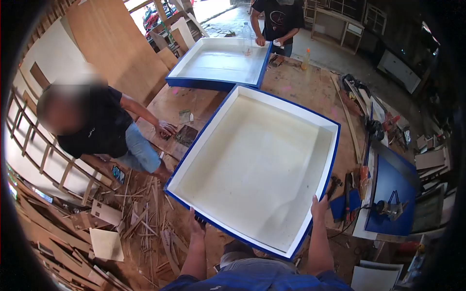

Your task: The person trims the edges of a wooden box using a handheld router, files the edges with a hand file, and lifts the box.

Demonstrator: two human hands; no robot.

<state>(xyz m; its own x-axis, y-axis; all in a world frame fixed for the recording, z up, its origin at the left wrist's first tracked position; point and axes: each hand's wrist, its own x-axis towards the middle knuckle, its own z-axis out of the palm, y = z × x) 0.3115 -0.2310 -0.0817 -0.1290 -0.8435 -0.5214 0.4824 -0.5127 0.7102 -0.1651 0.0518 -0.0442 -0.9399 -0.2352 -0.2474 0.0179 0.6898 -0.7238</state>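
Note:
A large shallow box (252, 165), white inside with blue outer sides, is held in front of my body, its far part over the workbench. My left hand (196, 222) grips its near left edge from below, with the fingers partly hidden beneath it. On the right side, my right hand (319, 208) is closed on the rim, the thumb up against the wall and the other fingers mostly hidden. A second blue-and-white shallow box (218, 60) lies just beyond the far corner of the one I hold.
The wooden workbench (301, 89) carries a bottle of yellowish liquid (306, 58) and long wood strips (347, 116). One person (97, 121) is at the left, another (276, 22) at the far end. Wood scraps (145, 213) litter the floor; a blue panel (393, 194) is at right.

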